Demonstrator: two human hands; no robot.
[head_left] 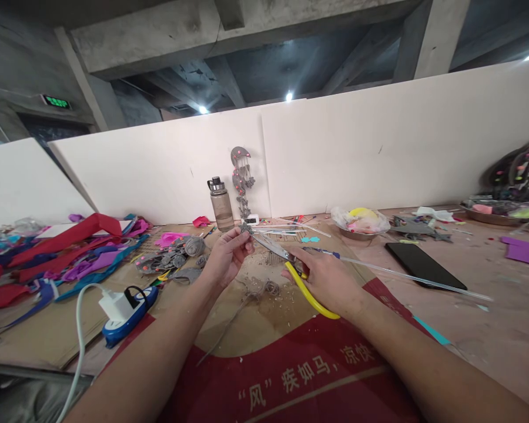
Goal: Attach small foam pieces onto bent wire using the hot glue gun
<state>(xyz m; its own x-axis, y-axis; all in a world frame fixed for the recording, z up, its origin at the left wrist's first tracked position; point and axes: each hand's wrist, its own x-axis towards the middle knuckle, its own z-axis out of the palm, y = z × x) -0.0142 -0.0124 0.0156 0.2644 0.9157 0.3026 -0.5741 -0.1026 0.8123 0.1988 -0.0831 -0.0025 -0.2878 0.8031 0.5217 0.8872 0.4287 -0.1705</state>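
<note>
My left hand is raised over the cardboard, its thumb and forefinger pinching a small grey piece. In my right hand is a pair of scissors with yellow handles. Their metal blades point left, the tips close to the grey piece; whether they touch it I cannot make out. Just behind my left fingertips, a grey crescent ornament with pink dots and strings of small grey shapes is up against the white board. Below the hands, loose grey yarn lies among small scraps.
A bottle stands near the white board. To the left are grey yarn balls, coloured fabric strips and a blue power strip. A phone, a long clear stick and a bowl are on the right.
</note>
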